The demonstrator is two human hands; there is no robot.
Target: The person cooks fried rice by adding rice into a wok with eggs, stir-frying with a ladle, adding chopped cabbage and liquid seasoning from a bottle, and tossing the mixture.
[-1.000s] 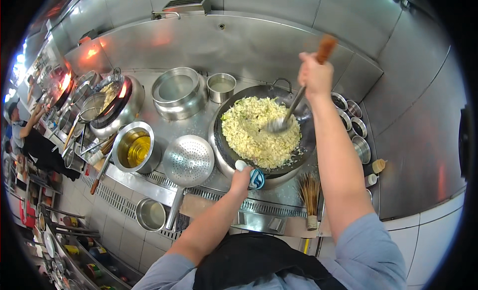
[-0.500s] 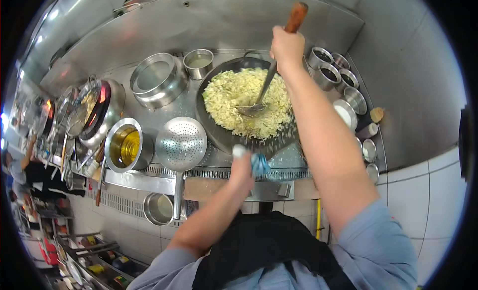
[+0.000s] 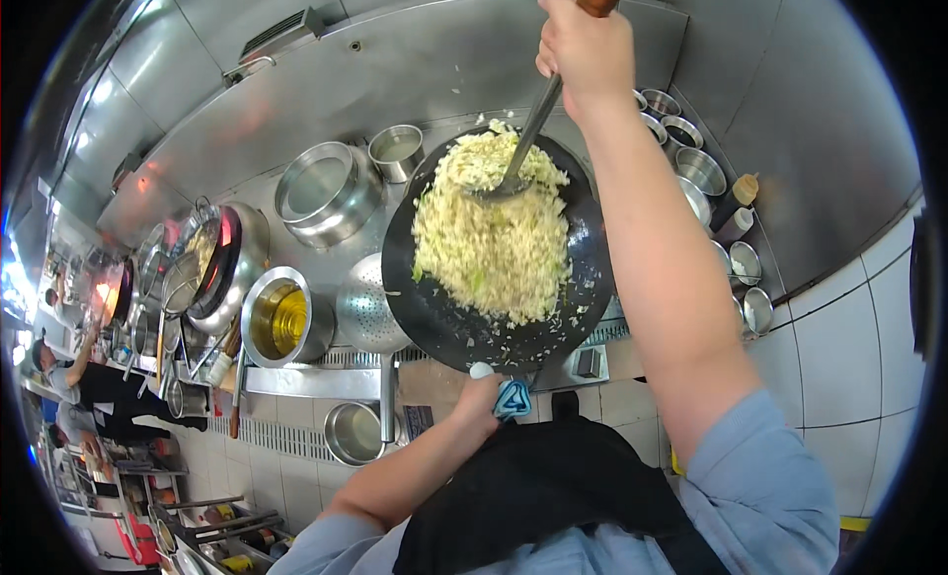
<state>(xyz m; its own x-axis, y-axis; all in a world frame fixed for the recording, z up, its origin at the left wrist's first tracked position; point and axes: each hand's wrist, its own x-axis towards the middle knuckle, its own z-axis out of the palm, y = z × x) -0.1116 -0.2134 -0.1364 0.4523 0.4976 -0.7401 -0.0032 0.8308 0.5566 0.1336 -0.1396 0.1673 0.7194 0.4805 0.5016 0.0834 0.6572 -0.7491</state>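
In front of me is a large black wok [image 3: 403,279] holding fried rice [image 3: 489,254] with bits of green. The rice is blurred by motion, and a few grains fly off its far side. My left hand [image 3: 476,399] is closed at the wok's near rim, with a folded blue cloth [image 3: 513,400] in its grip and a white cover on the thumb. My right hand [image 3: 595,59] is wrapped round the long handle of a ladle [image 3: 538,119]. The ladle's wooden end sticks up past the fist, and its bowl lies against the far part of the rice.
Left of the wok are a perforated strainer [image 3: 367,303], a pot of yellow oil [image 3: 255,318], a wide steel pot [image 3: 341,214] and a small steel pot [image 3: 397,170]. Seasoning tins [image 3: 699,168] and squeeze bottles [image 3: 739,195] line the right side. Other people work at far left.
The wok has come nearer and tipped up toward me, its near rim now over the counter's front edge. The rice has shifted inside. My right hand and the ladle have moved farther away.
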